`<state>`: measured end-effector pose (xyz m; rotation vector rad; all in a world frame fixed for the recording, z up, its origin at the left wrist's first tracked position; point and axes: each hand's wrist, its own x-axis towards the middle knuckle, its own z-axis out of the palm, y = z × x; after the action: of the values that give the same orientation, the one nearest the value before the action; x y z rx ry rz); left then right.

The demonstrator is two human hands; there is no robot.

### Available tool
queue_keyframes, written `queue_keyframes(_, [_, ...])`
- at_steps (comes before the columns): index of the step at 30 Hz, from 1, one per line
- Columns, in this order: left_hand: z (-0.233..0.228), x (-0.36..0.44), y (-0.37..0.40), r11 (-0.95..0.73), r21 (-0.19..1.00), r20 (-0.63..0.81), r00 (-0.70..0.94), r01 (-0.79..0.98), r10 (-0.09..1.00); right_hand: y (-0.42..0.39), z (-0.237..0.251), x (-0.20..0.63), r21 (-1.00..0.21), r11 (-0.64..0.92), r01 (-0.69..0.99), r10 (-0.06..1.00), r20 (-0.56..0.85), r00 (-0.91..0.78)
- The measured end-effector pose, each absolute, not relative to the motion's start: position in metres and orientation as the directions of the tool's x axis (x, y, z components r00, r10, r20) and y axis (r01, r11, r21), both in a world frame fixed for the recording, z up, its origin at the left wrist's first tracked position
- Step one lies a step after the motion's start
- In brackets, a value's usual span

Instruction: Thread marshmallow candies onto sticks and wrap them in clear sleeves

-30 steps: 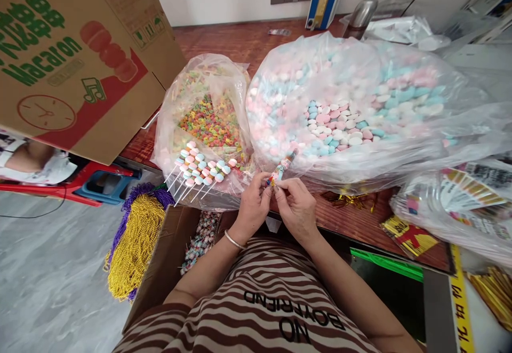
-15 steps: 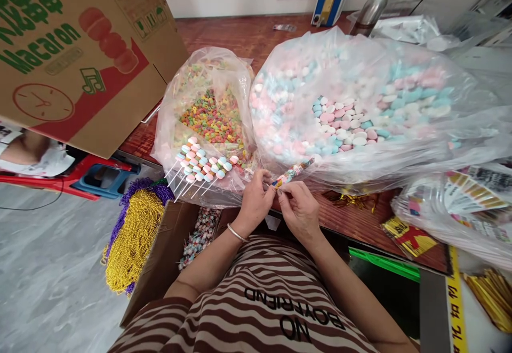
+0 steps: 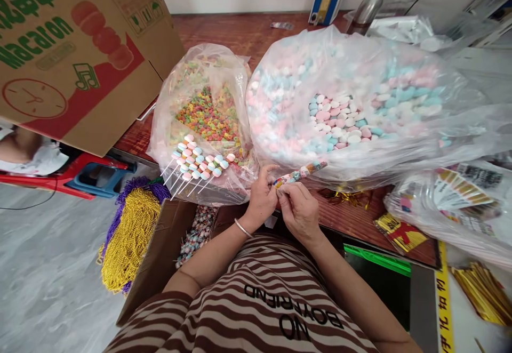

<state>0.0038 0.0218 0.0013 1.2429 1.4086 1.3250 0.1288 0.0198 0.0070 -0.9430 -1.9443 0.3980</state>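
Note:
A slim candy stick in a colourful printed wrapper [image 3: 306,171] slants up to the right from between my hands, over the table's front edge. My left hand [image 3: 262,197], with a bangle at the wrist, pinches its lower end between thumb and fingers. Beside it, my right hand [image 3: 298,208] is closed on the same lower end, fingertips pressed together. The exact grip is partly hidden by the fingers. Left of my hands, several candy skewers [image 3: 200,160] with white sticks lie on a bag of small colourful rings [image 3: 208,113].
A big clear bag of pastel candies [image 3: 340,118] fills the table's middle right. A Macaron carton [image 3: 92,59] stands at left. Below is an open box [image 3: 148,257] holding wrapped sweets, beside yellow bead strings [image 3: 128,241]. Gold twist ties [image 3: 404,230] lie at right.
The wrapped candy stick's far end has swung slightly right and now lies flatter. My left index finger has lifted away from it somewhat. The view has shifted slightly.

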Motion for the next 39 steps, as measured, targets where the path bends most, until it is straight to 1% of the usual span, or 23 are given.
queue_keyframes(2, [0.005, 0.009, 0.019, -0.017, 0.999, 0.009, -0.175, -0.044, 0.984, 0.020, 0.005, 0.128, -0.612, 0.652, 0.447, 0.751, 0.603, -0.269])
queue_keyframes(5, [0.018, 0.013, 0.012, 0.003, 0.974, -0.032, -0.124, -0.227, 0.992, 0.025, 0.002, 0.129, -0.628, 0.636, 0.449, 0.750, 0.640, -0.167])
queue_keyframes(8, [0.032, 0.010, 0.006, 0.098, 0.891, -0.117, -0.014, -0.444, 0.993, 0.033, 0.005, 0.137, -0.612, 0.650, 0.450, 0.723, 0.680, -0.121])
queue_keyframes(10, [0.038, 0.006, 0.006, 0.196, 0.786, -0.217, 0.036, -0.586, 0.975, 0.036, 0.008, 0.143, -0.601, 0.685, 0.412, 0.708, 0.683, -0.181])
queue_keyframes(12, [0.041, 0.002, 0.011, 0.241, 0.693, -0.294, 0.039, -0.680, 0.955, 0.037, 0.011, 0.147, -0.595, 0.732, 0.331, 0.679, 0.673, -0.294])
queue_keyframes(14, [0.042, 0.000, 0.019, 0.223, 0.642, -0.314, 0.014, -0.734, 0.949, 0.034, 0.013, 0.146, -0.589, 0.765, 0.260, 0.641, 0.659, -0.393])
queue_keyframes(15, [0.043, 0.000, 0.023, 0.203, 0.620, -0.310, 0.001, -0.758, 0.951, 0.032, 0.014, 0.144, -0.588, 0.769, 0.250, 0.634, 0.652, -0.416])
queue_keyframes(17, [0.045, 0.002, 0.030, 0.143, 0.574, -0.294, -0.040, -0.807, 0.955, 0.027, 0.014, 0.138, -0.609, 0.744, 0.275, 0.665, 0.631, -0.400])
queue_keyframes(18, [0.046, 0.003, 0.032, 0.104, 0.554, -0.286, -0.071, -0.826, 0.956, 0.024, 0.013, 0.134, -0.638, 0.713, 0.293, 0.699, 0.613, -0.368])
queue_keyframes(20, [0.049, 0.006, 0.033, 0.048, 0.522, -0.275, -0.114, -0.851, 0.955, 0.019, 0.013, 0.126, -0.733, 0.608, 0.307, 0.794, 0.546, -0.268])
queue_keyframes(21, [0.051, 0.008, 0.032, 0.039, 0.511, -0.277, -0.121, -0.858, 0.953, 0.017, 0.014, 0.122, -0.793, 0.537, 0.288, 0.844, 0.494, -0.211])
queue_keyframes(23, [0.053, 0.012, 0.030, 0.042, 0.495, -0.299, -0.124, -0.868, 0.946, 0.014, 0.015, 0.116, -0.901, 0.386, 0.199, 0.922, 0.369, -0.115])
queue_keyframes(25, [0.055, 0.015, 0.028, 0.049, 0.480, -0.336, -0.132, -0.876, 0.933, 0.012, 0.016, 0.112, -0.952, 0.282, 0.119, 0.959, 0.275, -0.073])
queue_keyframes(26, [0.055, 0.017, 0.027, 0.047, 0.477, -0.349, -0.140, -0.878, 0.927, 0.012, 0.016, 0.111, -0.958, 0.265, 0.111, 0.964, 0.259, -0.068])
queue_keyframes(27, [0.054, 0.018, 0.027, 0.041, 0.476, -0.354, -0.149, -0.879, 0.923, 0.011, 0.017, 0.110, -0.954, 0.272, 0.130, 0.962, 0.265, -0.065])
queue_keyframes(29, [0.053, 0.018, 0.029, 0.027, 0.483, -0.352, -0.166, -0.875, 0.921, 0.010, 0.017, 0.112, -0.920, 0.331, 0.212, 0.944, 0.322, -0.074])
queue_keyframes(33, [0.050, 0.011, 0.035, 0.027, 0.532, -0.366, -0.201, -0.846, 0.909, 0.009, 0.015, 0.117, -0.784, 0.517, 0.344, 0.855, 0.493, -0.161])
queue_keyframes(35, [0.050, 0.007, 0.037, 0.038, 0.564, -0.368, -0.209, -0.825, 0.906, 0.010, 0.013, 0.119, -0.726, 0.581, 0.368, 0.811, 0.554, -0.188])
queue_keyframes(39, [0.050, 0.010, 0.036, 0.049, 0.601, -0.354, -0.211, -0.798, 0.911, 0.012, 0.012, 0.119, -0.686, 0.640, 0.346, 0.768, 0.591, -0.249])
